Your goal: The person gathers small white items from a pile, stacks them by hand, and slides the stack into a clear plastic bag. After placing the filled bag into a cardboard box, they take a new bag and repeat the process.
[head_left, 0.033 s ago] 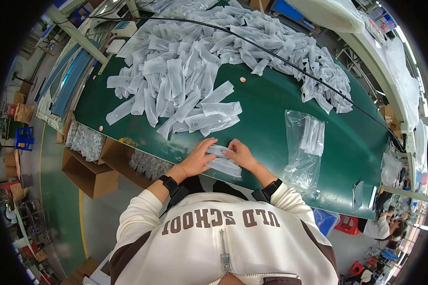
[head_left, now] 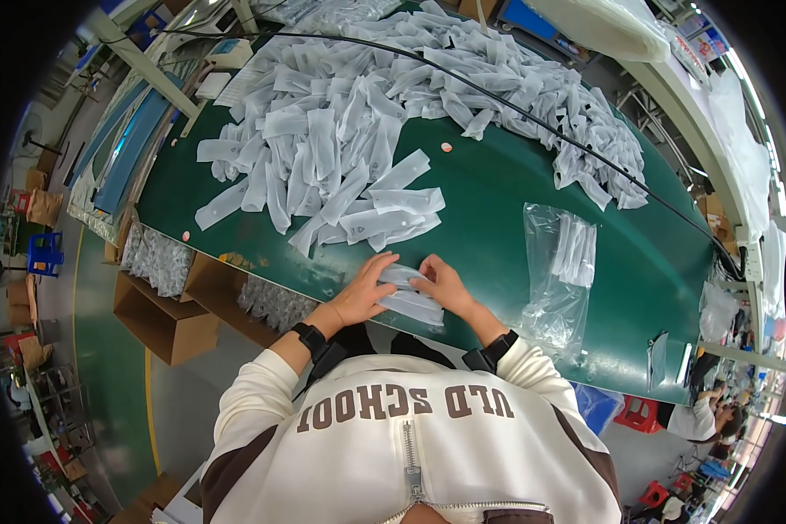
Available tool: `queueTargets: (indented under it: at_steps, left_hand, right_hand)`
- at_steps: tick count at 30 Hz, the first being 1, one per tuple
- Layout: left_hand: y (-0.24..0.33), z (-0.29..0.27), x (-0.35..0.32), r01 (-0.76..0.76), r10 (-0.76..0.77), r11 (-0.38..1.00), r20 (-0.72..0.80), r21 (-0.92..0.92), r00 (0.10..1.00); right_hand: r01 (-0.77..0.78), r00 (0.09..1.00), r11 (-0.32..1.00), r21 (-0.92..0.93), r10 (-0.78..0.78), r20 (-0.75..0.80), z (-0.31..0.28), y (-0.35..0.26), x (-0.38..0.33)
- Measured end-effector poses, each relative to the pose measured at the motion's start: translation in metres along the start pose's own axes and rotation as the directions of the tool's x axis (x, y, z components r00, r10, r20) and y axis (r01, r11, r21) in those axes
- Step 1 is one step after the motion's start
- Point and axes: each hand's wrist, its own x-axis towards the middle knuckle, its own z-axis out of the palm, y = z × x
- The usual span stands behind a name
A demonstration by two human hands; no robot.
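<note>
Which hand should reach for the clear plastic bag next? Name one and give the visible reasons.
Probably the right hand. The clear plastic bag lies on the green table to its right, while the left hand sits farther off. Both hands hold the stack of white packets.

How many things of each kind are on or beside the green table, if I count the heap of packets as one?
Heap of white packets: 1
Small stack of packets held in both hands: 1
Clear plastic bag with packets inside: 1
Black cable: 1
Small round pink pieces: 2
Open cardboard boxes: 2
Total: 8
</note>
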Motion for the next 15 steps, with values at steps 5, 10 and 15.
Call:
queueTargets:
  at_steps: [5, 10, 15]
  left_hand:
    - [-0.004, 0.001, 0.001, 0.006, -0.005, 1.0, 0.013, -0.019, 1.0]
    - [-0.009, 0.009, -0.007, 0.023, -0.02, 0.999, 0.068, -0.048, 0.998]
    - [-0.009, 0.01, -0.008, 0.018, -0.017, 1.0, 0.053, -0.015, 0.998]
  right_hand:
    - [0.376, 0.923, 0.922, -0.097, -0.381, -0.045, -0.001, 0.006, -0.006]
    - [0.421, 0.905, 0.9, -0.115, -0.408, 0.119, -0.015, 0.0, -0.004]
    - [0.345, 0.904, 0.899, -0.271, -0.396, -0.161, -0.028, -0.036, 0.023]
